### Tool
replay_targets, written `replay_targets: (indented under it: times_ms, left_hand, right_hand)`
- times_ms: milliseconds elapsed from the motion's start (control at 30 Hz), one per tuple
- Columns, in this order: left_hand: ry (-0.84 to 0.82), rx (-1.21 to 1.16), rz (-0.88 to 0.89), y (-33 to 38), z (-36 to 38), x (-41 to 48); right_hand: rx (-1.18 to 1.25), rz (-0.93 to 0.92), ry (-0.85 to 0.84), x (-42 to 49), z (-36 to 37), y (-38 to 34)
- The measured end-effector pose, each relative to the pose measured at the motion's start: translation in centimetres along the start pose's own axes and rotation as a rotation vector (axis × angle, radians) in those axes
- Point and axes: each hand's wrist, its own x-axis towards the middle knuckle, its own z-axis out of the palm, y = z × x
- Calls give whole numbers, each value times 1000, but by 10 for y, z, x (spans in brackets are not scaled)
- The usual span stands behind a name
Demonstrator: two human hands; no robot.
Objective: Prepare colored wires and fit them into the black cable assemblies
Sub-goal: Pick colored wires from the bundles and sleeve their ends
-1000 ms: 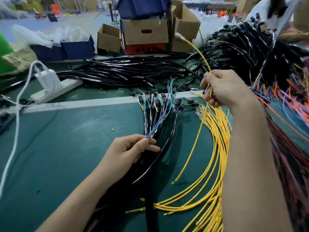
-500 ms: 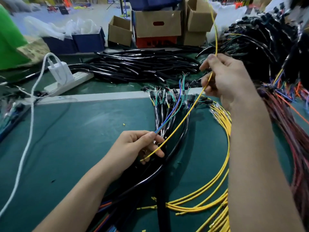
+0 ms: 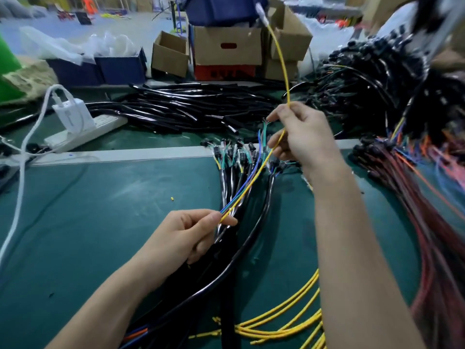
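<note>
Yellow insulated wire (image 3: 282, 62) is stretched between both hands, lifted above the dark green bench mat (image 3: 100, 222). The right hand (image 3: 302, 137) has its fingers curled round the middle of it, and the top end pokes up in front of the brown cardboard boxes (image 3: 226, 49). The left hand (image 3: 186, 238) pinches the lower end between thumb and forefinger, next to a thin blue wire (image 3: 249, 182), right over the bundle of glossy black cables (image 3: 234, 260). The tip looks like a pale terminal, but it's blurry. Loose yellow wires (image 3: 284, 323) lie by the right forearm.

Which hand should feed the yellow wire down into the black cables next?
Likely the right hand: it grips the yellow wire mid-length, with slack above, so it can push it down. The left hand pinches the wire's lower end at the black cables, steadying it.
</note>
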Motion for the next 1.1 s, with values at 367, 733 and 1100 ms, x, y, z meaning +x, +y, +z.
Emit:
replay_targets:
  times_ms: [367, 733, 1100]
  left_hand:
    - [-6, -151, 0, 3, 6, 3]
    - [-25, -126, -16, 3, 7, 3]
    - [-9, -156, -6, -1, 3, 6]
  right_hand:
    - [-149, 137, 278, 15, -113, 13]
    - [-1183, 277, 200, 10, -170, 87]
    - [-1480, 280, 235, 7, -156, 90]
